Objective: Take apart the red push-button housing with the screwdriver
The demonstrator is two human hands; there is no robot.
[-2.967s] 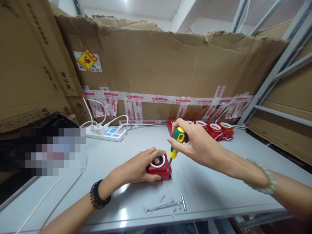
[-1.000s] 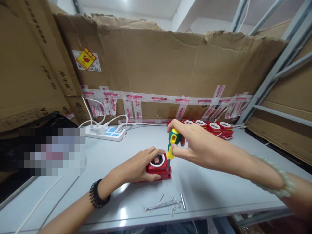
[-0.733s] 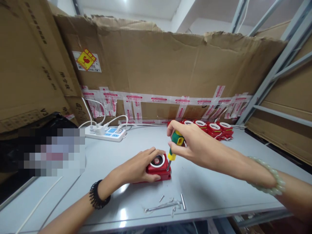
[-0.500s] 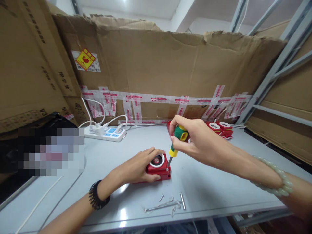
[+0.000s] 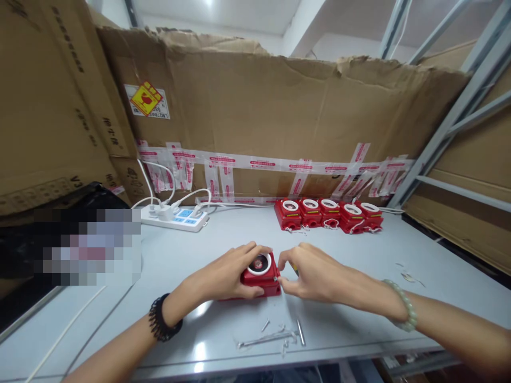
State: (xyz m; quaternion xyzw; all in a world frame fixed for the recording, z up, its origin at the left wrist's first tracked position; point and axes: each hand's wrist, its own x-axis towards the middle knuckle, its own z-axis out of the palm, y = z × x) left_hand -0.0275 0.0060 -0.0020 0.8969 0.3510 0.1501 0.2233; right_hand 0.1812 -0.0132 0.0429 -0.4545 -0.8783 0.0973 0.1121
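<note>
- Red box: mid-table, nearer the front edge than the far one, ringed face up.
- Left hand: clamped over the box's left side, thumb on the front, fingers across the top.
- Right hand: curled round what I take for a screwdriver, only a yellow bit showing; thumb and forefinger at the box's front right corner.
- Screw, probably: small metal piece at that corner. Pinched or just touched, can't tell.
- Handling: I'd keep the left hand's pressure steady so nothing skids, keep the screw square to the corner, ease off if it binds.
- Front edge: T-shaped tool, loose pin, clear shreds. I'd keep wrists off those.
- Far edge, right of middle: row of five more red units, white cords in front.
- Far edge, left: power strip, plugs in.
- Left edge: black bag, part pixelated.
- Right part: a few scraps.
- Room: taped cardboard behind, metal shelf frame right.
</note>
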